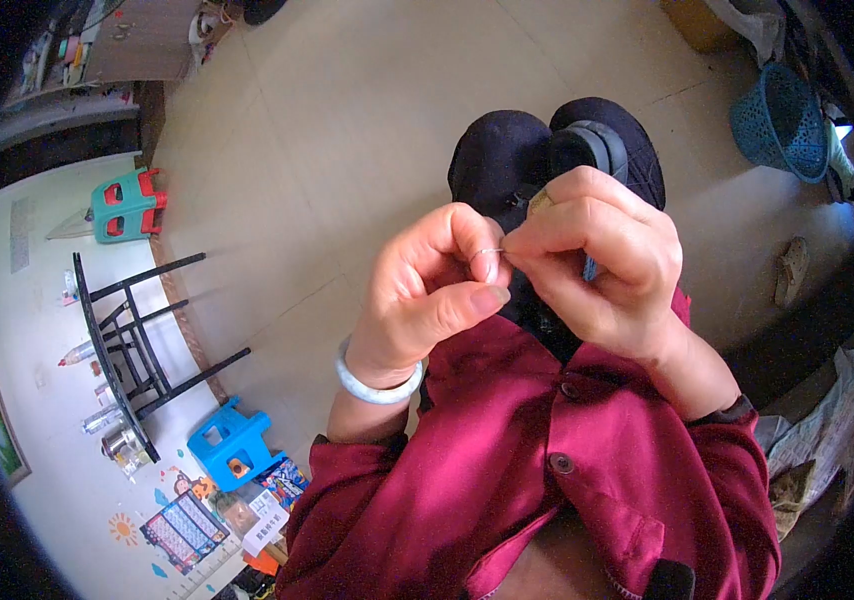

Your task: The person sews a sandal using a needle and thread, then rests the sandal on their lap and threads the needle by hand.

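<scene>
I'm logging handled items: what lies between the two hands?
In the head view, a thin pale strand, too fine to identify, spans between the left hand and right hand.

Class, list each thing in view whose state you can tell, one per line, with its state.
Thin pale strand: pinched at one end
Bare right hand: fingertips closed on the strand
Bare left hand: fingers curled, grip unclear
Pale round bracelet: worn on the left wrist
Burgundy cloth shirt: buttoned in front, open at the neck
Black-legged table: standing upright
</scene>
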The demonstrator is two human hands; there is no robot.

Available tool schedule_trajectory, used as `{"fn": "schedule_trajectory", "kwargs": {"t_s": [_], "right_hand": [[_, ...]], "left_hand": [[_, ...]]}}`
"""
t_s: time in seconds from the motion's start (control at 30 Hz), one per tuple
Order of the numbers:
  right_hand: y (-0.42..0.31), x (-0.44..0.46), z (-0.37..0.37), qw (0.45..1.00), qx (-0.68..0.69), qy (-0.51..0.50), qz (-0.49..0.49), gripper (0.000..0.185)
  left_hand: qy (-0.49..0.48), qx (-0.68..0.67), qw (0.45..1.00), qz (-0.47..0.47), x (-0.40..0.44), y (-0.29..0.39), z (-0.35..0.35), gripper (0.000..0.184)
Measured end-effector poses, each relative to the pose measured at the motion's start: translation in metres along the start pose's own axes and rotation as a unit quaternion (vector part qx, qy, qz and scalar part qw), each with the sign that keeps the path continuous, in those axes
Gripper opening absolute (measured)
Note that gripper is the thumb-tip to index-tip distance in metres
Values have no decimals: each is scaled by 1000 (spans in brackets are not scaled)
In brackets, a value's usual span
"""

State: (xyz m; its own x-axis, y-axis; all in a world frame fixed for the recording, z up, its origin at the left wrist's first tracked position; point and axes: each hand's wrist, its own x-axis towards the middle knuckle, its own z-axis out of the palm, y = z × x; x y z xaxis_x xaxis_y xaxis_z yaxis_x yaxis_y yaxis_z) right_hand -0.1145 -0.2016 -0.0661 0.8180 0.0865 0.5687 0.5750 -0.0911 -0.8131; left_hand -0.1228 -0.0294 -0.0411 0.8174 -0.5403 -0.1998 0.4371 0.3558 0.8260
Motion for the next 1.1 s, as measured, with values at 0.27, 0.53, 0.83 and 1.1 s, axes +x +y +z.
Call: {"fn": "schedule_trajectory", "kwargs": {"t_s": [0.27,0.53,0.83,1.1], "right_hand": [[0,0,-2,1000,-13,-11,-4,15],[-1,2,-1,1000,-9,-12,-11,16],[2,1,-1,999,-13,-19,-23,16],[5,1,-4,999,-18,-32,-22,16]], "left_hand": [[2,-16,999,-37,-1,6,1,17],[2,-10,1000,-20,1,3,0,16],[6,-17,999,-51,-1,4,-2,16],[11,6,999,-36,-2,10,-6,18]]}}
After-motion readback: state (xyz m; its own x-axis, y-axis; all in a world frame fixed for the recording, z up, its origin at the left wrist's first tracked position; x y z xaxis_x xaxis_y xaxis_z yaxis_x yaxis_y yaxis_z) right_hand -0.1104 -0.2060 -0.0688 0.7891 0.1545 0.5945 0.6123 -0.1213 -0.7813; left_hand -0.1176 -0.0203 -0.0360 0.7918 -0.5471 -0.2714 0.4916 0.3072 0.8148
